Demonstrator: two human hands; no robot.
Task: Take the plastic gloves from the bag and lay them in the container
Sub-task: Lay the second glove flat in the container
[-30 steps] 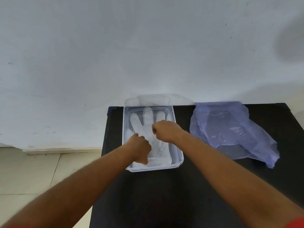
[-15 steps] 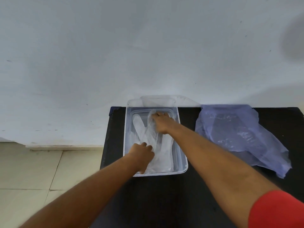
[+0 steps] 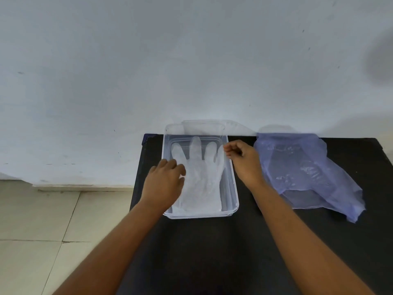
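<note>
A clear container [image 3: 231, 188] holds a translucent white glove [image 3: 202, 177]; the bag [image 3: 302, 171] is pale violet, the table [image 3: 212, 252] plain black.

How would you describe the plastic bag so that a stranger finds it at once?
On the black table, look right of the clear container, past the right hand. The bag lies there crumpled: the only bluish-purple, translucent thing.

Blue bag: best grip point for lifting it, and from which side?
Pinch the crumpled loose corner of the blue bag at its near right, where film lifts off the black table. Come from the right with the right hand; the rest lies too flat to pinch.
</note>
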